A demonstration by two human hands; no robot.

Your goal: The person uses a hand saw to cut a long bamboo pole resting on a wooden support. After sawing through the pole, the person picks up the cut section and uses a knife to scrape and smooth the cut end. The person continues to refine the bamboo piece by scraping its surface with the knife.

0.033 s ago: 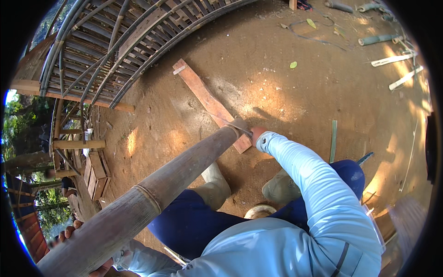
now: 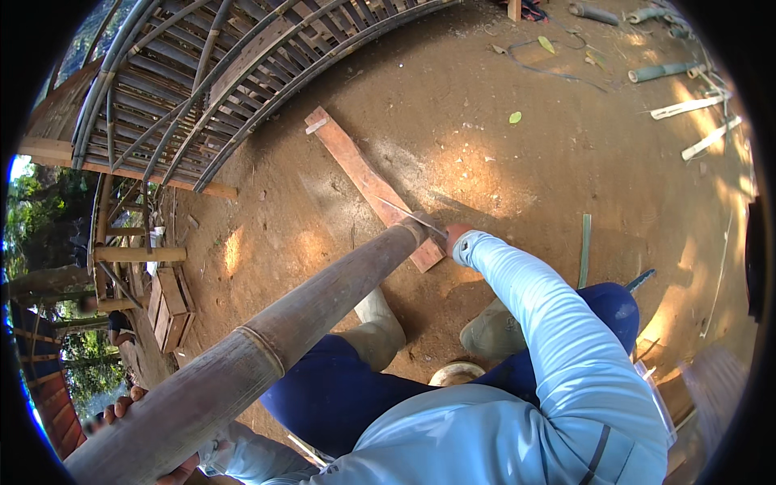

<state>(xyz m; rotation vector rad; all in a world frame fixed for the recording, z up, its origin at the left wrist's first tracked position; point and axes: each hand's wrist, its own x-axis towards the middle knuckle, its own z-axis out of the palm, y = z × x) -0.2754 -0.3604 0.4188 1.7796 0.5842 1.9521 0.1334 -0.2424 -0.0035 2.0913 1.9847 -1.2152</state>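
A thick brown bamboo pole (image 2: 299, 295) slants across my front from the lower left, its far end resting on a reddish wooden plank (image 2: 356, 158) on the ground. My left hand (image 2: 123, 406) is wrapped around the near part of the pole, with fingers showing on both sides of it. At the far end my right hand (image 2: 458, 234) is closed on the handle of a long thin blade (image 2: 412, 214). The blade lies across the pole close to its end ring. Whether it is a knife or a saw cannot be made out.
A bamboo slatted bench (image 2: 242, 81) stands at the far left, with a wooden crate (image 2: 170, 309) below it. Cut bamboo pieces (image 2: 663, 73) lie at the far right. A green strip (image 2: 584, 250) is on the dirt near my right knee. My boots (image 2: 376, 331) flank the pole's far end.
My right hand has shifted slightly to the right and the blade shows more plainly across the pole's end. The pole and my left hand look nearly unmoved.
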